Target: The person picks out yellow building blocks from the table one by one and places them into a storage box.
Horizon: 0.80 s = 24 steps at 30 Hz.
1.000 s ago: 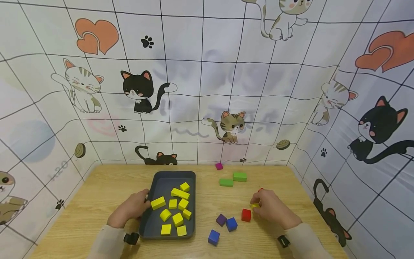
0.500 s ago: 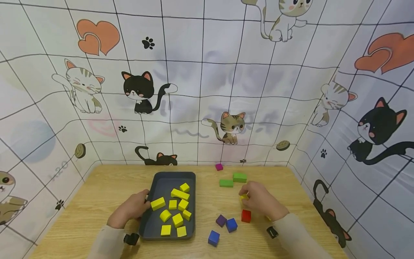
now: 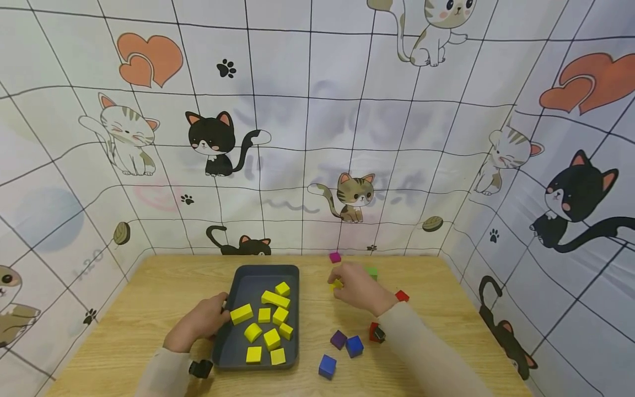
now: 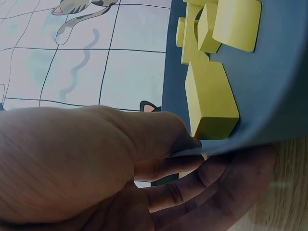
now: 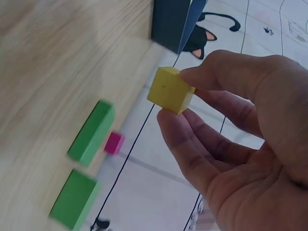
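Observation:
A dark grey tray [image 3: 233, 353] on the wooden table holds several yellow blocks [image 3: 272, 338], some cube-like, some longer. My left hand [image 3: 199, 324] pinches the tray's left rim; in the left wrist view the thumb lies over the rim [image 4: 231, 144] and the fingers curl beneath it. Beside the thumb, inside the tray, lies a long yellow block [image 4: 211, 98]. Raised above the table to the right of the tray, my right hand [image 3: 364, 289] pinches a yellow cube [image 5: 169, 90] between thumb and fingertips, as the right wrist view shows.
Two green blocks [image 5: 91, 132] and a magenta cube [image 3: 335, 257] lie toward the table's back. Two blue cubes [image 3: 327, 366], a purple cube [image 3: 339, 339] and red blocks [image 3: 402, 296] sit on the right. A cat-patterned cloth [image 3: 278, 165] walls the table behind and at the sides.
My right hand has moved left and back from near the red blocks, carrying the yellow cube toward the tray. The left hand and tray have stayed in place.

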Motion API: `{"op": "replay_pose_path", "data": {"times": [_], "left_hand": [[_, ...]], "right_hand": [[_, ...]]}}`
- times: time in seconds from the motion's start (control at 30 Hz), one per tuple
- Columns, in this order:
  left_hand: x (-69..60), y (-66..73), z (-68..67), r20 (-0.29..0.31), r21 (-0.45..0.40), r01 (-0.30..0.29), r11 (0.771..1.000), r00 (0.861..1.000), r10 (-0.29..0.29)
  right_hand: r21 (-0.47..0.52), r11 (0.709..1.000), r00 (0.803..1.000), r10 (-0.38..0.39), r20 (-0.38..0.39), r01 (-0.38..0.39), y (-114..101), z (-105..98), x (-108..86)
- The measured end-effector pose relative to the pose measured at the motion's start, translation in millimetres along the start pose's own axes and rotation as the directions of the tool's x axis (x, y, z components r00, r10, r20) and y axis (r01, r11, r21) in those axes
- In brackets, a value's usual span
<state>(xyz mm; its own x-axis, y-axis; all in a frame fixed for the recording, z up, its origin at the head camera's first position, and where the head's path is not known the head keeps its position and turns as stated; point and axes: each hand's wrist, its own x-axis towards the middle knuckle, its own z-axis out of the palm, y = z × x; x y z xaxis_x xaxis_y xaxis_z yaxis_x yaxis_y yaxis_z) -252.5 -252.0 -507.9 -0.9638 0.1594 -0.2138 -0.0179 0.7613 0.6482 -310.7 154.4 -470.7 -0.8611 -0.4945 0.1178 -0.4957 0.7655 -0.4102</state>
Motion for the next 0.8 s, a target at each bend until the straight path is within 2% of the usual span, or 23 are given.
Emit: {"op": "replay_pose_path", "data": {"times": [0.33, 0.6, 0.8], "left_hand": [[-0.5, 1.8, -0.6, -0.01, 0.035, -0.003, 0.999, 1.0, 0.003], [0.4, -0.2, 0.9, -0.018, 0.058, -0.011, 0.998, 1.0, 0.012], [-0.1, 0.6, 1.0, -0.027, 0.051, -0.028, 0.998, 0.999, 0.029]], "right_hand": [[0.001, 0.996, 0.996, -0.089, 0.031, 0.089, -34.4, 12.7, 51.0], [-0.064, 0.996, 0.997, -0.067, 0.043, 0.07, -50.9, 28.4, 84.7], [-0.047, 0.998, 0.996, -0.041, 0.084, 0.045, -58.4, 37.9, 99.7]]}}
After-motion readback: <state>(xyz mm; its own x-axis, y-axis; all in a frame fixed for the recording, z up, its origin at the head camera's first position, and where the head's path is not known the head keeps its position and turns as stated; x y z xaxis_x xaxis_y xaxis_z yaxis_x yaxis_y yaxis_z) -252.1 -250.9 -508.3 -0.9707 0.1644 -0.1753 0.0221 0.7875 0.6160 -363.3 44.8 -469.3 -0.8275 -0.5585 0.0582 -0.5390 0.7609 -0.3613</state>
